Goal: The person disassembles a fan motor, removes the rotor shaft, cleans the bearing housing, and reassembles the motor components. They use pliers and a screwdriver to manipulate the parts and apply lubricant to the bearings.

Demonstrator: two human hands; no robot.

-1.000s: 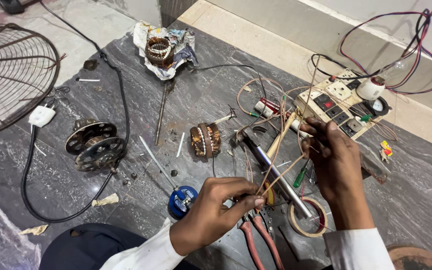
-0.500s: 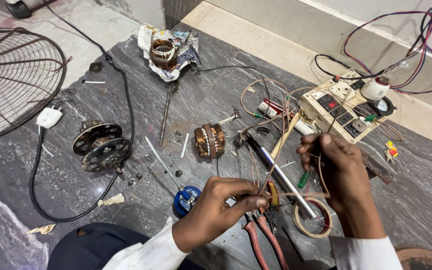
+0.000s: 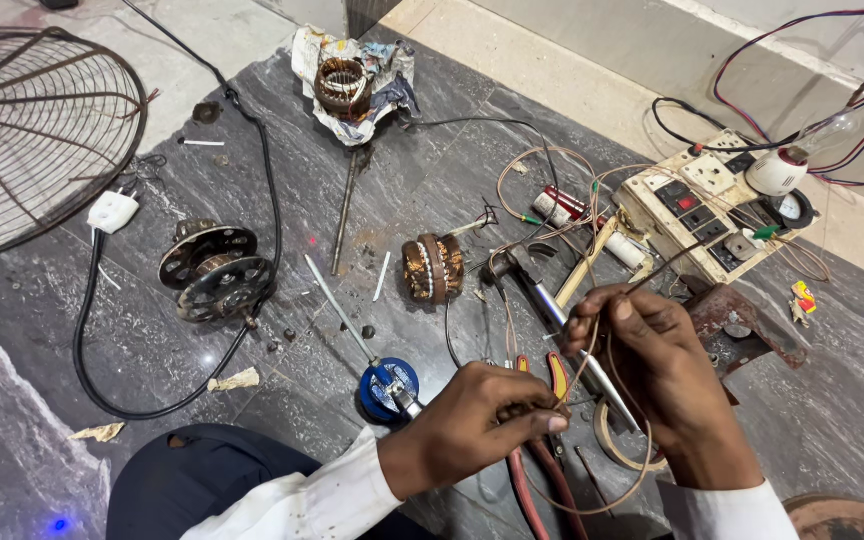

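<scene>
My left hand [image 3: 477,425] is low in the head view, its fingertips pinched on a thin copper wire [image 3: 592,350]. My right hand [image 3: 667,375] sits just to the right and pinches the same wire higher up. The wire loops below my right wrist and runs up toward a wooden switchboard [image 3: 717,205]. Red-handled pliers [image 3: 530,480] lie under my left hand. A blue-handled screwdriver [image 3: 389,388] lies just left of it. A small wound motor core [image 3: 432,268] stands beyond both hands.
On the dark stone floor are a hammer [image 3: 524,270], a tape roll [image 3: 614,445], a rusty metal part [image 3: 742,325], a motor housing [image 3: 214,272], a black cable with a white plug [image 3: 112,211], a fan guard [image 3: 22,130] and another stator on crumpled paper [image 3: 344,85].
My right hand has come down and nearer to my left hand, still on the wire. My left hand has shifted slightly right. The view has tilted a little.
</scene>
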